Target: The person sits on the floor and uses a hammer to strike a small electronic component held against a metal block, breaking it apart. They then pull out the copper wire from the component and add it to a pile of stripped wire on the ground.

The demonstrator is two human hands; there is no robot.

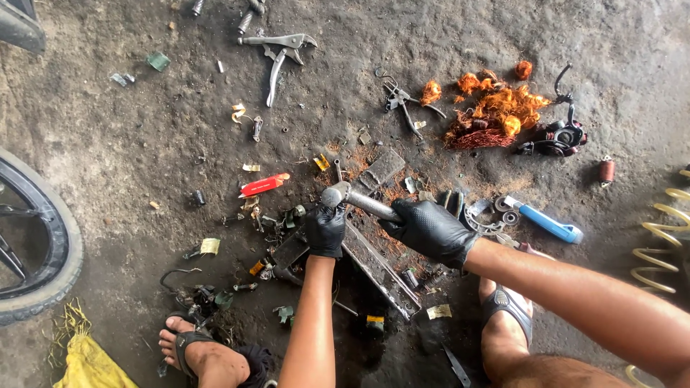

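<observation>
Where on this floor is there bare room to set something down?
Bare ground lies between the tyre and the red tool, and along the top right past the copper wire. Around both hands it is crowded.

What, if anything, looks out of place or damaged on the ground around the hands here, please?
A tangled heap of orange-copper wire lies torn loose on the dirt, with fine copper strands scattered beneath the grey metal hammer gripped by the black-gloved right hand. Small parts litter the ground.

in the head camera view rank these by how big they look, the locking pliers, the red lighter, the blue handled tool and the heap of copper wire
1. Heap of copper wire
2. Locking pliers
3. Blue handled tool, close to the pliers in length, so that order is unsure
4. Red lighter
</observation>
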